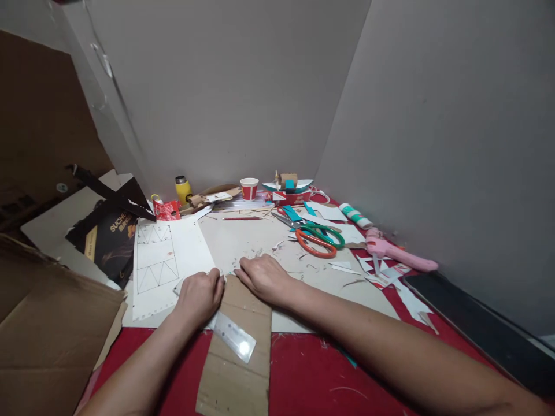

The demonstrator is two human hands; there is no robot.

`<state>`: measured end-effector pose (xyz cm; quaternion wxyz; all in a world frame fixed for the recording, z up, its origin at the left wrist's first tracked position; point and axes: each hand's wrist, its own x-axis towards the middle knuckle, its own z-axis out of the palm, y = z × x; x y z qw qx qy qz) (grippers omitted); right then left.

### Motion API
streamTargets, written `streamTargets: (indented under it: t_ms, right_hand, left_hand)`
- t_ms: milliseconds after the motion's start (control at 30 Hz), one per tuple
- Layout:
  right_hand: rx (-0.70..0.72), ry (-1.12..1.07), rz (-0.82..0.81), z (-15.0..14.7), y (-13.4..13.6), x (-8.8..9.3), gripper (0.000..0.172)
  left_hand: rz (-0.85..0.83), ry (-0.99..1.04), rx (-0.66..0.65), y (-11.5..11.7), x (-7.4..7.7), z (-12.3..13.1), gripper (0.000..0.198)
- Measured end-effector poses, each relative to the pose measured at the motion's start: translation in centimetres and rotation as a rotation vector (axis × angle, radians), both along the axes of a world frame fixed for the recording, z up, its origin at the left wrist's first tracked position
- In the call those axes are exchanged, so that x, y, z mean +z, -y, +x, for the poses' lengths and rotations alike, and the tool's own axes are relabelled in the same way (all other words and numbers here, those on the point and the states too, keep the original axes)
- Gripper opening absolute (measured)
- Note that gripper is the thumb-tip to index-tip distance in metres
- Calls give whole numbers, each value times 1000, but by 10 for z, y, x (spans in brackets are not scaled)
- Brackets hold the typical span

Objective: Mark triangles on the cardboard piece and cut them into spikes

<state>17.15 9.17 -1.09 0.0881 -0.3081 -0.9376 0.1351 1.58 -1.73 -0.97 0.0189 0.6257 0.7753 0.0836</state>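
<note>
A long brown cardboard strip runs from the near edge up to both hands. My left hand is closed at its far left corner, fingers curled. At the far right corner my right hand is closed too, its fingers bent over the edge. A shiny clear ruler-like strip lies slantwise across the cardboard and passes beneath my left hand. The fingertips are partly hidden. To the left lies a white sheet with drawn truss-like lines.
Orange-and-green-handled scissors lie right of centre on a pale board. A pink glue gun and paper scraps lie further right. A paper cup and yellow bottle stand behind. A cardboard box borders the left.
</note>
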Motion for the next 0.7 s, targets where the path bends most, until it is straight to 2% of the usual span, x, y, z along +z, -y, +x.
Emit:
streamTargets:
  t_ms: [167, 300, 400, 533, 700]
  right_hand:
    - [36, -57, -98, 3, -8, 7, 44]
    - [107, -151, -228, 5, -14, 14, 45]
    - [160, -225, -337, 7, -22, 18, 48]
    - [142, -352, -451, 15, -41, 26, 53]
    - [-52, -627, -462, 23, -66, 33, 52]
  left_hand:
    - [67, 61, 151, -3, 0, -23, 28]
    - [185, 149, 327, -4, 4, -50, 28]
    - [286, 242, 398, -3, 6, -62, 30]
    - [457, 404, 395, -1, 8, -61, 28]
    - [649, 757, 273, -1, 14, -46, 37]
